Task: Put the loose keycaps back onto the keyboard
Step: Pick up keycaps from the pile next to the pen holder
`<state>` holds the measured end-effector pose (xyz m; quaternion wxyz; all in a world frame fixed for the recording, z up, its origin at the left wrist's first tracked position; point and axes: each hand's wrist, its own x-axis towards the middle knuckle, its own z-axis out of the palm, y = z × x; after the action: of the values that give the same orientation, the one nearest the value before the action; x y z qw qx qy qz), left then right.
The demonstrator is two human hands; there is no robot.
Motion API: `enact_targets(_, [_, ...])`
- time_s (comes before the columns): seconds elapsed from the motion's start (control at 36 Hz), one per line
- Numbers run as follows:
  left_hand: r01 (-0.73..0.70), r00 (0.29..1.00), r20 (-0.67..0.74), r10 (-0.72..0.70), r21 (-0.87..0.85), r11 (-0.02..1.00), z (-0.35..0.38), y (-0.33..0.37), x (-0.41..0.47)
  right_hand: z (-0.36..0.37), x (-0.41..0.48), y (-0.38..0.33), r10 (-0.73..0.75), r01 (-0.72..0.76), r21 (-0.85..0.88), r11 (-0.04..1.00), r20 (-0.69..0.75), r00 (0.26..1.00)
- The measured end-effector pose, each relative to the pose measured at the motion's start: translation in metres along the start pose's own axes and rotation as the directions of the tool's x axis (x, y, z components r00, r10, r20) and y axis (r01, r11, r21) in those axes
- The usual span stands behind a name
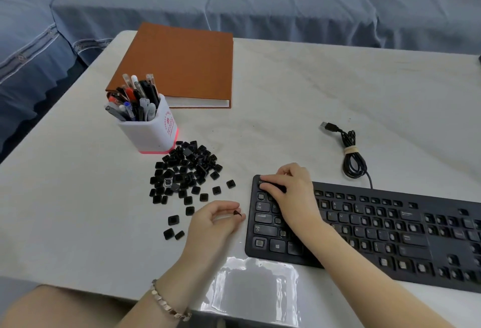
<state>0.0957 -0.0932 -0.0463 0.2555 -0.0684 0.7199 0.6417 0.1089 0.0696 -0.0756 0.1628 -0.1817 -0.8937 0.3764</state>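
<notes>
A black keyboard [390, 226] lies at the right of the white table, with many of its key sockets bare. A heap of loose black keycaps [184, 171] sits to its left, with a few strays nearer me. My left hand [212, 223] rests on the table between heap and keyboard and pinches a small black keycap [236, 213] between thumb and forefinger. My right hand [291, 192] lies on the keyboard's top left corner, fingertips pressing down on the function row there. What is under those fingers is hidden.
A white pen holder [153, 130] full of pens stands just behind the heap. An orange-brown book [179, 65] lies further back. The keyboard's coiled USB cable [348, 150] is behind the keyboard. A blue sofa lies beyond the table. A glossy patch marks the near edge.
</notes>
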Motion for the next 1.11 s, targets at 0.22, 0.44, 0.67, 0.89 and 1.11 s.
enact_targets(0.22, [-0.052,0.998,0.033,0.050,0.077,0.996,0.002,-0.004,0.003,0.006,-0.005,0.007,-0.107,0.103,-0.046,0.994,-0.077,0.991])
enact_targets(0.44, [-0.060,0.997,0.048,0.057,0.067,0.996,0.002,-0.008,0.006,0.013,-0.007,0.012,-0.138,0.133,-0.042,0.990,-0.158,0.978])
enact_targets(0.67, [-0.021,1.000,0.023,0.021,0.019,1.000,0.002,-0.012,0.009,0.014,-0.006,0.013,-0.216,0.199,-0.108,0.974,-0.189,0.958])
enact_targets(0.89, [-0.018,1.000,0.021,0.017,0.023,1.000,0.004,-0.010,0.009,0.007,-0.008,0.011,-0.556,0.413,-0.611,0.676,-0.055,0.829])
enact_targets(1.11, [-0.007,1.000,0.019,0.007,0.019,1.000,0.004,-0.010,0.009,0.002,-0.013,0.020,-0.586,0.498,-0.656,0.567,0.103,0.804])
